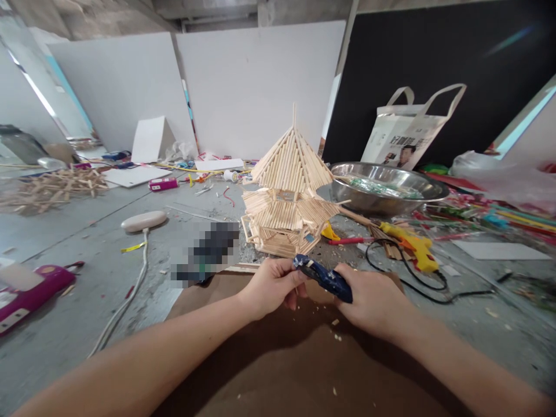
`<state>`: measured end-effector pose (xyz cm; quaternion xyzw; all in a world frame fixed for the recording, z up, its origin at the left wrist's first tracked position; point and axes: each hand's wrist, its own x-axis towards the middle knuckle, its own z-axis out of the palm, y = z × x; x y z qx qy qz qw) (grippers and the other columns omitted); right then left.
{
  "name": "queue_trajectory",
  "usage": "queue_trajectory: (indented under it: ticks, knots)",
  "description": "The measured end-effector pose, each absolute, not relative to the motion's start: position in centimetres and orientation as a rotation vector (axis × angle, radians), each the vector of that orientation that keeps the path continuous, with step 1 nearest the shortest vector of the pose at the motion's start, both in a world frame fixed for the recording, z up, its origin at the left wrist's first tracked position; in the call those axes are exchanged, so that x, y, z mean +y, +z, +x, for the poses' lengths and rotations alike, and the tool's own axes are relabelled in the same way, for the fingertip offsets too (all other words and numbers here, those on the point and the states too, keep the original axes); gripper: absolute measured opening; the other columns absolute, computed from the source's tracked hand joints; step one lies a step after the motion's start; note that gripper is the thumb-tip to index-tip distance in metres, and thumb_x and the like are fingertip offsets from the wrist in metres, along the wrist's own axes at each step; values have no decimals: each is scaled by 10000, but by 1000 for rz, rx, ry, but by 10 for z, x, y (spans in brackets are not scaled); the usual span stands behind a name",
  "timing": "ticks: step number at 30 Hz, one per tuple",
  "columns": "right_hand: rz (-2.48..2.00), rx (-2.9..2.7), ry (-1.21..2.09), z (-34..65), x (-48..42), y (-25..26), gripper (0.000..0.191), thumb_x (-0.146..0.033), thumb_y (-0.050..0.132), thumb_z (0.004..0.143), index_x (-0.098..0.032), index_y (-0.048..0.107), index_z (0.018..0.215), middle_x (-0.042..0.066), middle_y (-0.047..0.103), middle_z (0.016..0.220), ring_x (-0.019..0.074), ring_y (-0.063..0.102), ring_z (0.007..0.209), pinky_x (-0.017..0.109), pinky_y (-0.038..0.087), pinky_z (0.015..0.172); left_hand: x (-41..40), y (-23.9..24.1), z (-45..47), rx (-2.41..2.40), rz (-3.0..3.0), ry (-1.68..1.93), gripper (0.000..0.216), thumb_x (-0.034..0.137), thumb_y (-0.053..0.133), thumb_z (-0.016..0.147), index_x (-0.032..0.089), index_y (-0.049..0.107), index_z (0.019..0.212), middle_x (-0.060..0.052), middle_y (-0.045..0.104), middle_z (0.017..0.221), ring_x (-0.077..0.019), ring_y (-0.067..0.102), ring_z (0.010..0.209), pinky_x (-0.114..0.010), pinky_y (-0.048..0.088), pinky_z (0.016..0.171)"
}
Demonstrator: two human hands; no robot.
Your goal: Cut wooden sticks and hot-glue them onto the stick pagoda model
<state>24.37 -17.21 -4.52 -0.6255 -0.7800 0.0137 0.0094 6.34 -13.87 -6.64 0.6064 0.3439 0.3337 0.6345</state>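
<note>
My right hand [371, 298] is wrapped round a dark blue hand tool [328, 278] that looks like a cutter, with pale specks on its handle. Closed in a pinch, my left hand [275, 286] is at the tool's head; what its fingers hold is hidden. A small pale bit shows at that head. Just beyond both hands stands a model pavilion [284, 211] of thin wooden sticks, with a pointed upper roof and a wider lower one. Beneath my hands lies a brown sheet [278, 365] with small wood chips on it.
A yellow glue gun [412, 246] with a black cord lies right. Behind it are a metal basin [391, 200] and a white bag [395, 136]. A power strip [35, 292], white cable [130, 295], blurred-out dark object [212, 249] and stick pile [56, 188] are left.
</note>
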Motion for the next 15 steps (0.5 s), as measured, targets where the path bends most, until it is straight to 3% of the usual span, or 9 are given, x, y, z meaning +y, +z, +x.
queue_trajectory:
  ticks: [11, 15]
  knots:
    - [-1996, -2405, 273, 243, -173, -39, 60, -237, 436, 646, -208, 466, 690, 33, 602, 658, 183, 543, 595, 258, 265, 509, -138, -68, 67, 943, 1402, 788, 191, 315, 512, 702, 135, 490, 640, 38, 527, 544, -35, 421, 308, -160, 323, 314]
    - [-2015, -2357, 283, 241, -174, -34, 112, -233, 449, 645, -207, 471, 752, 34, 603, 713, 187, 540, 632, 263, 282, 527, -141, -68, 67, 993, 1408, 856, 152, 260, 522, 691, 136, 484, 611, 41, 527, 532, -33, 419, 311, -155, 326, 319]
